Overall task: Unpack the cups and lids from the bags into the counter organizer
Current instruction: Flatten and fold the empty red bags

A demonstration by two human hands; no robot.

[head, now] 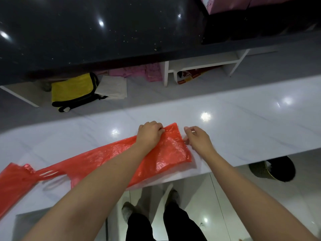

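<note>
A flattened red plastic bag [107,155] lies stretched across the white marble counter [243,129], its handles trailing off to the left. My left hand [149,134] rests on the bag's far right end, fingers curled over its top edge. My right hand [198,140] pinches the bag's right edge just beside it. A clear plastic sheet or bag [177,176] shows under the red one at the counter's near edge. No cups, lids or organizer are in view.
A black glossy counter [86,32] runs across the back. Below it on the floor sit a yellow-and-black bag [73,91], folded white cloth [112,87] and pink packets [149,72]. A dark bin [272,169] stands under the counter at right.
</note>
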